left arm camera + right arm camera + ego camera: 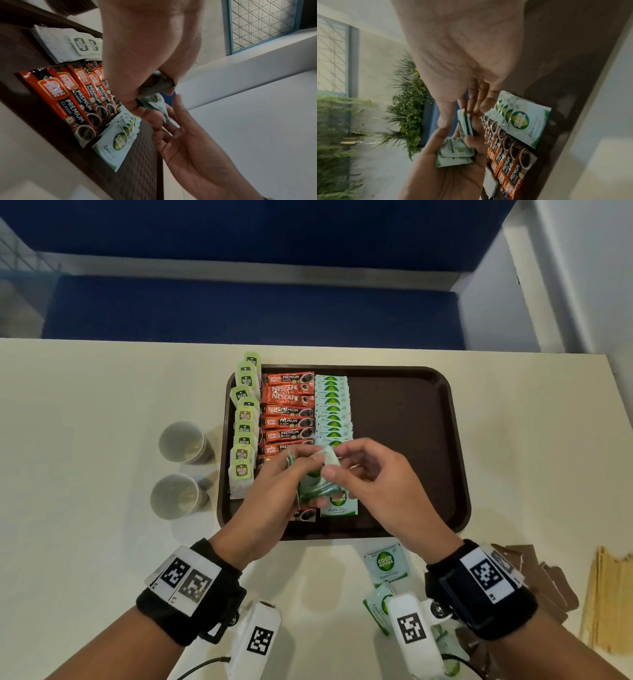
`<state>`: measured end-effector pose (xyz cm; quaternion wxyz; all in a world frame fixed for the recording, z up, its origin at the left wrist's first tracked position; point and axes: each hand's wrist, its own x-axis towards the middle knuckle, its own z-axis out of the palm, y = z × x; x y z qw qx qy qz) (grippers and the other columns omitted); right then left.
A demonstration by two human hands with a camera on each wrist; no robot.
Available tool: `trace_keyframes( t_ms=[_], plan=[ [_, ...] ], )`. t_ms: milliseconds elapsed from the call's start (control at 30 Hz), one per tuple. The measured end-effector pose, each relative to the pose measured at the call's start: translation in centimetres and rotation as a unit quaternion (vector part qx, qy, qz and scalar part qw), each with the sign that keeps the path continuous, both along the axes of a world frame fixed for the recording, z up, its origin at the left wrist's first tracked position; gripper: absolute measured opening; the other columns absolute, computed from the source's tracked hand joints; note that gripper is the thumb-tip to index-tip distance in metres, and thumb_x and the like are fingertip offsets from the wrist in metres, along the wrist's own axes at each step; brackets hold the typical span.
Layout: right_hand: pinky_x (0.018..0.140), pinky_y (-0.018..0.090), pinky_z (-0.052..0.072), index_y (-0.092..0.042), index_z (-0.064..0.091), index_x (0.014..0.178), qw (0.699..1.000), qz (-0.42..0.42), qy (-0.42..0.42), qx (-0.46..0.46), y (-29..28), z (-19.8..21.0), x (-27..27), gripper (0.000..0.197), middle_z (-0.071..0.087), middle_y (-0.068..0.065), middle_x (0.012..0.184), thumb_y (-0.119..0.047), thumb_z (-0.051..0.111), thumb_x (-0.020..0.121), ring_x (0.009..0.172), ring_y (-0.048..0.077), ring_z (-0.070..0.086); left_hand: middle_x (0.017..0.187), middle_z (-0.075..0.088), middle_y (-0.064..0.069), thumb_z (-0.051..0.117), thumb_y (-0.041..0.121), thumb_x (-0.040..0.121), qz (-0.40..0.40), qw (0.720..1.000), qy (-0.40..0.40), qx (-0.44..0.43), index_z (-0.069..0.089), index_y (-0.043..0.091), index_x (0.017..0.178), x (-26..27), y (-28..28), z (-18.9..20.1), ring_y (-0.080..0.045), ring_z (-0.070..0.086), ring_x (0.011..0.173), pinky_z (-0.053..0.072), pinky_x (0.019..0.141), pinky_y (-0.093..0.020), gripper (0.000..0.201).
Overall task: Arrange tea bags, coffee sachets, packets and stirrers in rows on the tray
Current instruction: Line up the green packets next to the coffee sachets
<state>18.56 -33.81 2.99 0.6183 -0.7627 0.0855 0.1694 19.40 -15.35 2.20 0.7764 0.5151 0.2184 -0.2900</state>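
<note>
both hands meet palms inward, left hand (274, 491) and right hand (376, 477) fingers curled.

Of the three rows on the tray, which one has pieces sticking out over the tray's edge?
The tea bag row on the far left: its top bags overhang the tray rim, while the coffee sachets and sugar packets lie inside.

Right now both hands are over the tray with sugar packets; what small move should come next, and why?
Probably the right hand should draw one packet from the stack of sugar packets that the left hand holds and lay it at the near end of the sugar row. That row already has a near packet, with a gap hidden under the hands.
</note>
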Motion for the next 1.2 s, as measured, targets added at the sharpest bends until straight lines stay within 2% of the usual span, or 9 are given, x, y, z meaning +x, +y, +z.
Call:
trace_keyframes(
  t_ms=[100, 267, 433, 567, 700, 867, 1000, 1100, 1200],
  plan=[
    [0.068, 0.025, 0.060, -0.020, 0.074, 0.107, 1.000, -0.017, 0.000, -0.020, -0.3, 0.1, 0.4, 0.021, 0.077, 0.001, 0.093, -0.026, 0.086, 0.090, 0.081, 0.015, 0.075, 0.126, 0.079, -0.004, 0.067, 0.017, 0.105, -0.021, 1.000, -0.005, 0.015, 0.072, 0.013, 0.123, 0.2, 0.1, -0.3, -0.029, 0.078, 0.108, 0.060, 0.065, -0.030, 0.019],
    [0.069, 0.020, 0.055, -0.018, 0.076, 0.103, 0.998, -0.046, 0.048, -0.005, -1.4, -0.1, 0.2, 0.014, 0.079, 0.003, 0.100, -0.027, 0.082, 0.093, 0.086, 0.012, 0.072, 0.126, 0.077, 0.002, 0.080, 0.026, 0.097, -0.077, 0.981, -0.084, 0.158, 0.072, 0.025, 0.114, -0.1, 0.9, -1.0, -0.022, 0.081, 0.100, 0.064, 0.071, -0.035, 0.019],
    [0.077, 0.027, 0.055, -0.027, 0.074, 0.112, 0.997, -0.010, 0.076, -0.021, -2.4, 0.1, -0.2, 0.012, 0.080, -0.002, 0.102, -0.031, 0.074, 0.100, 0.080, 0.005, 0.069, 0.127, 0.072, 0.009, 0.086, 0.029, 0.091, -0.105, 0.960, -0.123, 0.229, 0.075, 0.027, 0.103, -0.3, 1.1, -1.2, -0.013, 0.076, 0.106, 0.061, 0.065, -0.021, 0.016],
    [0.085, 0.026, 0.055, -0.030, 0.076, 0.100, 0.996, 0.021, 0.054, -0.072, -3.0, 0.1, -0.3, 0.003, 0.078, -0.008, 0.098, -0.029, 0.073, 0.101, 0.093, 0.005, 0.070, 0.127, 0.072, 0.008, 0.088, 0.031, 0.090, -0.122, 0.951, -0.133, 0.250, 0.077, 0.028, 0.100, -0.1, 1.4, -1.4, -0.014, 0.073, 0.113, 0.060, 0.067, -0.018, 0.015],
    [0.078, 0.025, 0.048, -0.026, 0.078, 0.095, 0.990, 0.036, 0.106, -0.081, -3.6, -0.3, -0.5, 0.011, 0.077, -0.006, 0.095, -0.031, 0.071, 0.102, 0.079, -0.003, 0.063, 0.120, 0.070, 0.022, 0.085, 0.035, 0.092, -0.150, 0.937, -0.151, 0.277, 0.076, 0.030, 0.097, -0.4, 1.5, -1.2, -0.004, 0.068, 0.115, 0.055, 0.069, -0.010, 0.012],
    [0.077, 0.026, 0.046, -0.022, 0.079, 0.098, 0.984, 0.033, 0.158, -0.076, -4.2, -1.4, -1.7, 0.015, 0.078, -0.005, 0.100, -0.028, 0.067, 0.105, 0.070, -0.007, 0.059, 0.113, 0.075, 0.021, 0.083, 0.039, 0.093, -0.114, 0.929, -0.159, 0.315, 0.077, 0.032, 0.094, -0.7, 2.0, -1.9, -0.006, 0.066, 0.116, 0.056, 0.099, -0.035, 0.009],
    [0.083, 0.032, 0.055, -0.025, 0.078, 0.095, 0.978, 0.024, 0.137, -0.155, -3.9, -2.9, -2.9, 0.014, 0.078, -0.005, 0.098, -0.029, 0.068, 0.104, 0.091, 0.009, 0.070, 0.114, 0.075, 0.023, 0.083, 0.040, 0.093, -0.083, 0.930, -0.155, 0.323, 0.078, 0.032, 0.097, -0.5, 2.6, -2.0, 0.003, 0.064, 0.117, 0.053, 0.108, -0.042, 0.010],
    [0.069, 0.014, 0.049, -0.025, 0.077, 0.089, 0.974, 0.016, 0.107, -0.198, -3.2, -3.7, -3.7, 0.015, 0.074, -0.006, 0.083, -0.025, 0.071, 0.102, 0.078, 0.004, 0.065, 0.106, 0.073, 0.033, 0.083, 0.040, 0.093, -0.078, 0.930, -0.154, 0.326, 0.078, 0.032, 0.097, -0.5, 2.6, -1.8, 0.017, 0.060, 0.110, 0.052, 0.107, -0.041, 0.010],
    [0.060, 0.007, 0.044, -0.026, 0.077, 0.085, 0.968, 0.013, 0.082, -0.237, -2.5, -4.1, -4.0, 0.014, 0.071, -0.010, 0.074, -0.024, 0.075, 0.099, 0.068, -0.007, 0.061, 0.107, 0.075, 0.028, 0.083, 0.040, 0.092, -0.075, 0.933, -0.148, 0.320, 0.078, 0.033, 0.095, -0.5, 2.4, -1.7, 0.008, 0.064, 0.111, 0.054, 0.105, -0.042, 0.009]
  ],
)
